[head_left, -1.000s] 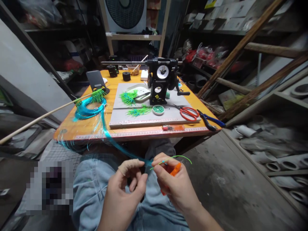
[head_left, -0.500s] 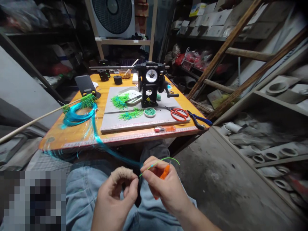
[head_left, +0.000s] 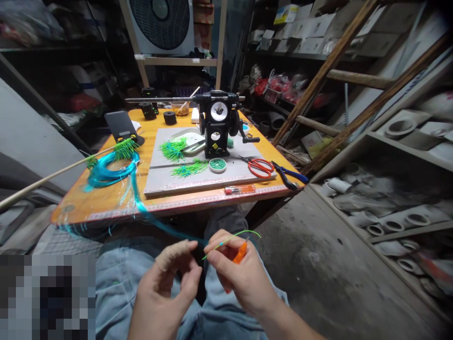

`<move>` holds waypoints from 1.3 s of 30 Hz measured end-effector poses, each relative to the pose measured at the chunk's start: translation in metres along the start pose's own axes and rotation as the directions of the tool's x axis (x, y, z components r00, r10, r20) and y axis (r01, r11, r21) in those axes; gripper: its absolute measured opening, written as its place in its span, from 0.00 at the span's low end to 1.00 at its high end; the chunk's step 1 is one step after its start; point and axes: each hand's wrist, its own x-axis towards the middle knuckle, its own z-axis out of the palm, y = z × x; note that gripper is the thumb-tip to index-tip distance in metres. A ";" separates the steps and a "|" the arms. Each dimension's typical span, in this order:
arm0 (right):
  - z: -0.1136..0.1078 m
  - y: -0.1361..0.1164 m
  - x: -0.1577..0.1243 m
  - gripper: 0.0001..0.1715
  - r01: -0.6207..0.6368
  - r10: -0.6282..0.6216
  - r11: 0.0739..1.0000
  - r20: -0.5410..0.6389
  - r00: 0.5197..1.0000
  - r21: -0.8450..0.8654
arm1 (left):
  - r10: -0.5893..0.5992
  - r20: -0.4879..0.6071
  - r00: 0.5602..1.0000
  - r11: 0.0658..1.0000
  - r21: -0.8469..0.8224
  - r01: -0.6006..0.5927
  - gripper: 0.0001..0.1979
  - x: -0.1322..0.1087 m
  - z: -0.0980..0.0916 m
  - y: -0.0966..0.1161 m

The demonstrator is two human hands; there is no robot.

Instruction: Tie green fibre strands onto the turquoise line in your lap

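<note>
My right hand [head_left: 240, 264] pinches a thin green strand [head_left: 252, 232] between thumb and forefinger. A small blue wrap or knot [head_left: 221, 244] sits on the strand, and its short end sticks out past my fingertips to the left. Tucked in the same hand is an orange-handled tool [head_left: 241, 252] with a small metal tip; most of it is hidden. My left hand [head_left: 173, 276], its forefinger wrapped in a beige covering, is just left of the strand's end with thumb and forefinger apart and nothing visible between them. A blue thread bundle [head_left: 163, 225] runs from the table towards my lap.
On the orange table [head_left: 116, 200] lie a coil of blue thread [head_left: 102, 172], green strand piles [head_left: 189, 167], a bead dish [head_left: 217, 164], red scissors [head_left: 260, 167], pliers [head_left: 290, 175] and an orange cutter [head_left: 240, 189]. A black crank device [head_left: 217, 127] stands behind. A wooden ladder [head_left: 325, 71] leans right.
My left thumb and forefinger have parted and moved slightly away from the strand's short end. My right hand keeps its hold on the strand and the tool. The view has shifted slightly.
</note>
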 end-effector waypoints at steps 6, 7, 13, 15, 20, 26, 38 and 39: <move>0.001 -0.002 0.000 0.08 -0.024 0.024 0.999 0.000 1.000 -0.032 | -0.025 0.035 0.999 0.999 0.031 0.024 0.04 0.000 -0.001 0.002; 0.001 -0.002 -0.001 0.09 -0.025 0.025 0.999 0.001 1.000 -0.041 | -0.017 0.037 0.999 1.000 0.023 0.016 0.04 0.000 -0.001 0.002; -0.002 0.000 -0.002 0.08 -0.011 0.011 0.999 -0.001 1.000 -0.042 | -0.012 0.002 1.000 1.000 0.028 0.012 0.08 -0.001 -0.003 -0.003; -0.002 -0.001 -0.002 0.09 -0.015 0.015 0.999 -0.005 1.000 -0.053 | -0.013 0.017 1.000 0.999 0.048 0.012 0.05 0.000 -0.004 -0.004; 0.001 -0.004 -0.001 0.11 -0.021 0.021 0.998 -0.004 1.000 -0.057 | 0.030 0.038 0.999 0.998 0.051 -0.032 0.03 0.000 -0.005 -0.002; 0.000 -0.005 -0.001 0.10 -0.023 0.022 0.997 -0.012 1.000 -0.075 | 0.015 0.020 1.000 0.995 0.099 -0.017 0.05 0.000 -0.006 -0.002; 0.002 -0.006 0.000 0.11 -0.011 0.008 0.996 -0.031 0.999 -0.086 | -0.044 0.013 0.999 0.998 0.037 0.044 0.07 0.000 -0.007 -0.002; 0.001 -0.006 0.000 0.11 -0.010 0.007 0.996 -0.032 0.999 -0.091 | -0.049 0.015 0.999 0.998 0.045 0.048 0.06 0.000 -0.007 -0.002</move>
